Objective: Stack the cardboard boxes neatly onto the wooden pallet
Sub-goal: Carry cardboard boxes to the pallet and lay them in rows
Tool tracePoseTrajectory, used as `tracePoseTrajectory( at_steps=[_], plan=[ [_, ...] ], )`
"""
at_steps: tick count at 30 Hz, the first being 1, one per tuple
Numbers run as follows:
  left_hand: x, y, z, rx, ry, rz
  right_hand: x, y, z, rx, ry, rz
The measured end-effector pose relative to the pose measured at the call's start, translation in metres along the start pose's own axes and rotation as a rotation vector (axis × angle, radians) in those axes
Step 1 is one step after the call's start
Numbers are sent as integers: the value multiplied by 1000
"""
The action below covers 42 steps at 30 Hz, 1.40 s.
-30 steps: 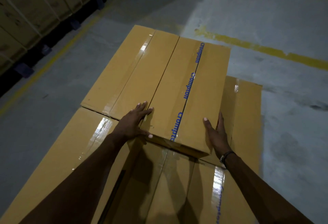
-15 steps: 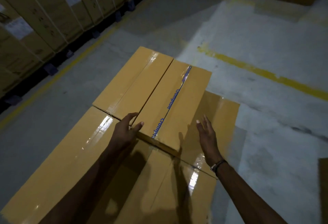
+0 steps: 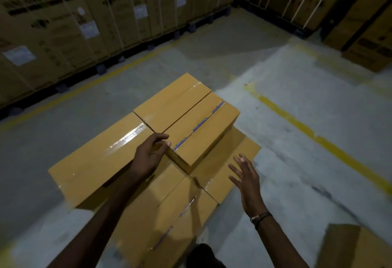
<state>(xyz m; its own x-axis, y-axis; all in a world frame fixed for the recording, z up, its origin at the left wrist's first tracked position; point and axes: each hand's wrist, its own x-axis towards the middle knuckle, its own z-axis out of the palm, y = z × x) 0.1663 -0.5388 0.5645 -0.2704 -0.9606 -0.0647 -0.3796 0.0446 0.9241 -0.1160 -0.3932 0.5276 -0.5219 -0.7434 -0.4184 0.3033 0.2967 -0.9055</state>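
On the far left we see more of the strapped cartons (image 3: 63,23) along the wall than half a second ago, since our view has tipped up and back. Nearer, the long box (image 3: 95,161) lies on the upper layer of the stack, just as it did. Our left hand (image 3: 149,157) rests at the near left corner of the top box (image 3: 199,134), fingers curled against its corner and near end with the thumb lying on the upper edge; it kept that hold from the earlier frame. That box sits on the upper layer, tight beside the far box (image 3: 171,102), with blue printed tape running along its lid. The lower boxes (image 3: 169,214) carry the pile; no pallet shows beneath them. Our right hand (image 3: 246,180), which lay close against the box a second ago, has drawn off to the right and now hovers with fingers spread, gripping nothing, over the floor (image 3: 297,161). A wristband (image 3: 259,218) circles that wrist. A further carton (image 3: 350,246) has come into view at the lower right.
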Motion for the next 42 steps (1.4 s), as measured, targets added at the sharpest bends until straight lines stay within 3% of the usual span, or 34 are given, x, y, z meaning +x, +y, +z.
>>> tracePoseTrajectory(
  at_steps=[8, 16, 25, 29, 35, 42],
  plan=[
    [-108, 46, 2, -170, -99, 8, -119, 12, -44, 153, 156, -44],
    [-191, 49, 37, -326, -329, -30, -294, 74, -98, 306, 517, -153],
    [-331, 87, 138, -352, -732, -56, -487, 132, -192, 453, 924, -184],
    [-387, 108, 187, -318, -841, -46, -548, 145, -236, 494, 1070, -232],
    [-466, 140, 283, -255, -939, -33, -614, 182, -332, 531, 1160, -239],
    [-544, 171, 405, -287, -924, -119, -654, 198, -459, 490, 1161, -200]
  ],
)
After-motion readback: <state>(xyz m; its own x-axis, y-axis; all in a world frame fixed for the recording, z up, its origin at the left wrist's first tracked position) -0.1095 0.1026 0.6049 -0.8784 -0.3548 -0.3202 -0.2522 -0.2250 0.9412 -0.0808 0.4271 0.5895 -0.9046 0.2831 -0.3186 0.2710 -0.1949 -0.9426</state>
